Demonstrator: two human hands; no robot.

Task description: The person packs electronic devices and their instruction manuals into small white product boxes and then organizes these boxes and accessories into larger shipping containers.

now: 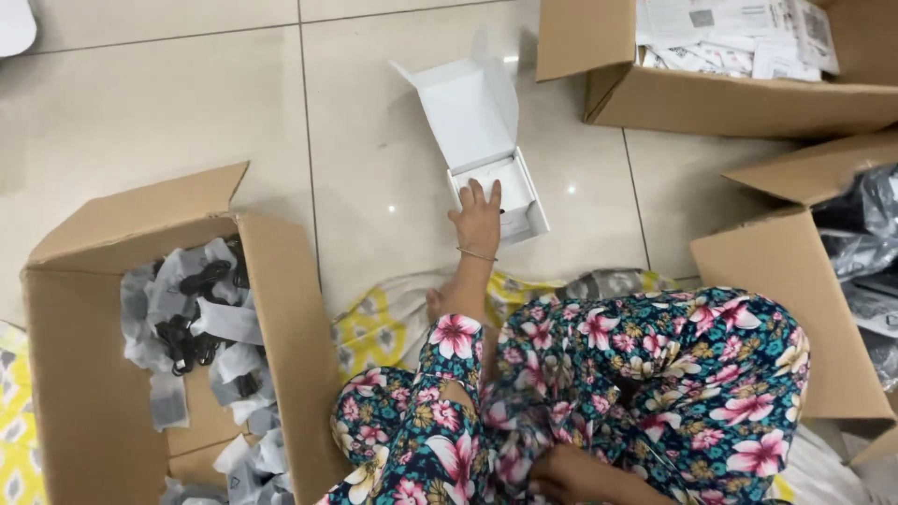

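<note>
Head view: the person is sitting cross-legged on a pale tiled floor (187,103), wearing floral trousers. The left hand (477,213) is reaching forward with a thin bangle (475,253) at the wrist, its fingers (479,192) spread and lying flat on the edge of a small white box (500,192); it is pressing or touching rather than pinching anything. The box is lying open on the tiles straight ahead of the knees, its lid (468,108) standing up and tilting away. The right hand (566,475) is resting low against the lap at the bottom of the picture, partly hidden in the fabric, and I cannot tell how its fingers are set or whether it is holding anything.

To the left, a big cardboard box (281,309) is standing open, holding dark items in clear bags (192,323). At the top right, another cardboard box (655,98) is holding white printed sheets (739,33). At the right edge, a third cardboard box (795,309) is holding dark bagged goods (865,238). A yellow patterned cloth (383,327) is lying under the legs
</note>
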